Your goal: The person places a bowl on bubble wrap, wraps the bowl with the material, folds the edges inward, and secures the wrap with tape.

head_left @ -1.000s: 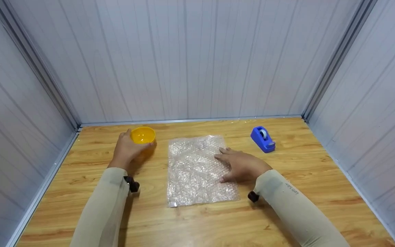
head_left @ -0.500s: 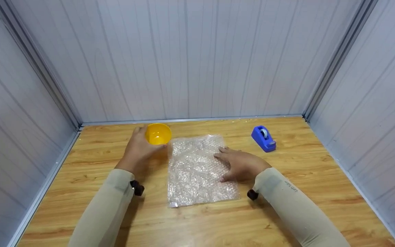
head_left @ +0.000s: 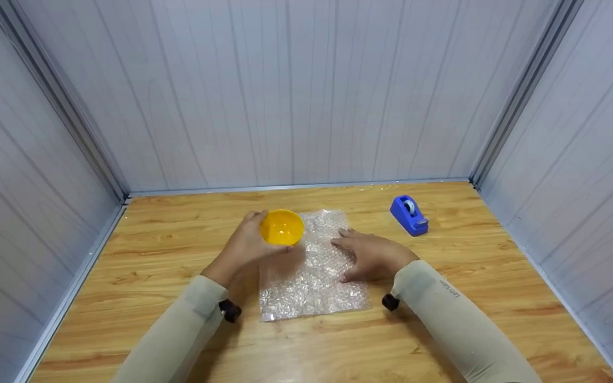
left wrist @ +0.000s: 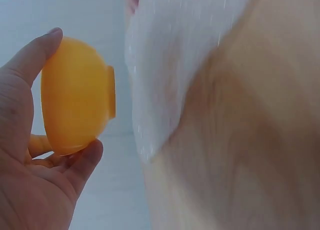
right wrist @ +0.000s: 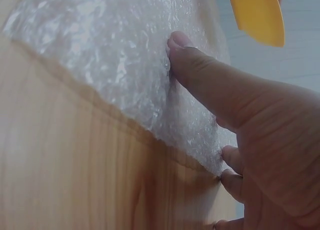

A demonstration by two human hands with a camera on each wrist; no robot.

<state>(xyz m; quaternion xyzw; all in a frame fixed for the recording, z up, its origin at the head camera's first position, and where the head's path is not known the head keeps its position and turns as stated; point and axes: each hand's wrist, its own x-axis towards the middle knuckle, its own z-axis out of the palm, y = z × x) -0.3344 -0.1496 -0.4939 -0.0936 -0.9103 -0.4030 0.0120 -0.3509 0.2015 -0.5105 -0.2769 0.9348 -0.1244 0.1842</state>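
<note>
A small yellow bowl (head_left: 283, 227) is held by my left hand (head_left: 245, 246), thumb on the near side and fingers at the far side of its rim. In the left wrist view the bowl (left wrist: 77, 96) hangs above the table, its foot toward the sheet. Beneath it lies a flat sheet of bubble wrap (head_left: 317, 282), with the bowl over its upper left part. My right hand (head_left: 378, 258) rests spread on the sheet's right side. Its thumb and fingertips touch the bubble wrap (right wrist: 110, 55) in the right wrist view.
A blue tape dispenser (head_left: 409, 215) stands on the wooden table (head_left: 471, 255) to the right, behind my right hand. Pale panel walls (head_left: 312, 96) enclose the table at the back and on both sides.
My left hand has carried the yellow bowl rightward, from the table left of the sheet to above the bubble wrap. The right hand has stayed in place on the sheet.
</note>
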